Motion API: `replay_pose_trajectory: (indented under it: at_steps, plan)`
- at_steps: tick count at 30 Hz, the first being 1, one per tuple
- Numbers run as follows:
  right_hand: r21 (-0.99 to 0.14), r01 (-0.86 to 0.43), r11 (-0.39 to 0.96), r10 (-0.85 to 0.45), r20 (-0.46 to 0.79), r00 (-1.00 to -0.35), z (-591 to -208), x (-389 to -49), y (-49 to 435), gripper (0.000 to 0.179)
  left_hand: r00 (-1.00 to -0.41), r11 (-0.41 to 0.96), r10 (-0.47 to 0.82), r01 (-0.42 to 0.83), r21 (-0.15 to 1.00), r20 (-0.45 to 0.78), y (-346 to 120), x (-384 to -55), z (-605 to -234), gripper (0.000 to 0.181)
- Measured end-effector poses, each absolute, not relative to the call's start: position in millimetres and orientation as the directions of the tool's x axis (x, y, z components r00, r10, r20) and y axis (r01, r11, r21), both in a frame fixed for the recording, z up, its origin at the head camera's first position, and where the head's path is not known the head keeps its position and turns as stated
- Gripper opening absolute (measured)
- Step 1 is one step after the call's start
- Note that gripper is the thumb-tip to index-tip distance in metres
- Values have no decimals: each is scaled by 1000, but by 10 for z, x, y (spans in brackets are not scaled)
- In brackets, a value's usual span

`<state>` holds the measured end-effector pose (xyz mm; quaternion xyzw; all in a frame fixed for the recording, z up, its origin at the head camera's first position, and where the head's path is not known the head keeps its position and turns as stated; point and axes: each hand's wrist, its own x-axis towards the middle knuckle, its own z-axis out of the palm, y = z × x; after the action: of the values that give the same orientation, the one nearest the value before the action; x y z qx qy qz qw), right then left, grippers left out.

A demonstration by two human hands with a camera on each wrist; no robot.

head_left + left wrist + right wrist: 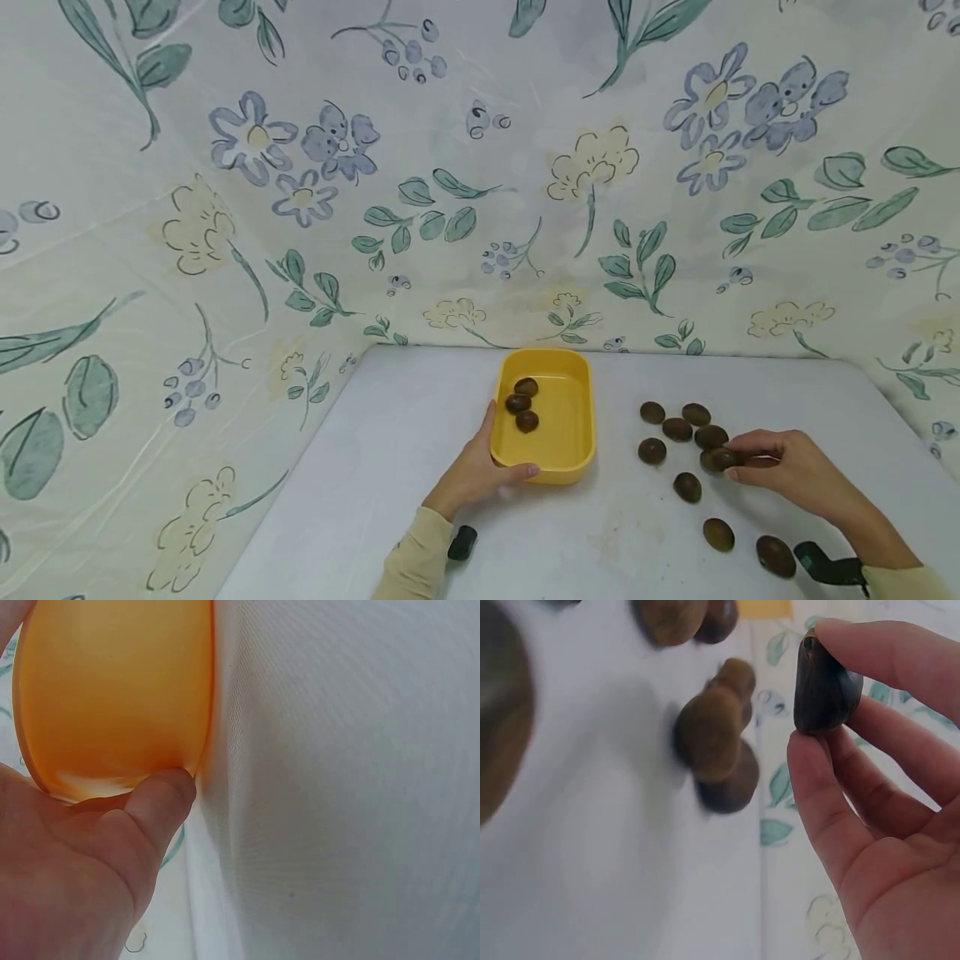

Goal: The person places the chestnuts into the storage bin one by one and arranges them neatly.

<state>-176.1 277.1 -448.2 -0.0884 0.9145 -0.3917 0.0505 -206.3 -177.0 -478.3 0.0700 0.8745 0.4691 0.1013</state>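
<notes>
My left hand [477,472] grips a yellow plastic tray [567,425] at its near left corner, the thumb along the near end and the fingers by the left side. In the left wrist view, that thumb lies against the tray's wall [112,690]. Three brown chestnuts [518,403] lie inside, towards the left. On the right, my right hand [798,471] pinches one dark, glossy chestnut [821,690] between thumb and fingertips. In the head view it overlaps another chestnut [707,460], and I cannot tell whether they touch.
Several loose chestnuts [677,429] are scattered over the right side of the white table [622,533]. One chestnut [776,556] lies close to the right wrist's black strap [828,567]. Behind and to the left hangs a floral sheet [465,275].
</notes>
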Motion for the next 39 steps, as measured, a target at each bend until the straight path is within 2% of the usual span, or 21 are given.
replay_pose_trajectory:
  at_steps: [12, 23, 30, 39]
  plan:
    - [-765, -123, 633, -219, -25, -975, -4243, -1894, 2449, 41, -970, 563, 212, 21, 826, -120, -1759, -2071, -4769, 133]
    - [-784, -189, 591, -263, 34, -964, -4125, -2091, 2136, 42, -969, 561, 214, 22, 828, -119, -1761, -2076, -4784, 133]
    - [-776, -180, 605, -248, 31, -968, -4034, -2201, 1880, 45, -968, 554, 218, 21, 832, -121, -1764, -2073, -4786, 134]
    - [-827, -175, 534, -272, 29, -962, -3964, -2367, 1600, 43, -970, 565, 212, 22, 825, -119, -1761, -2086, -4796, 133]
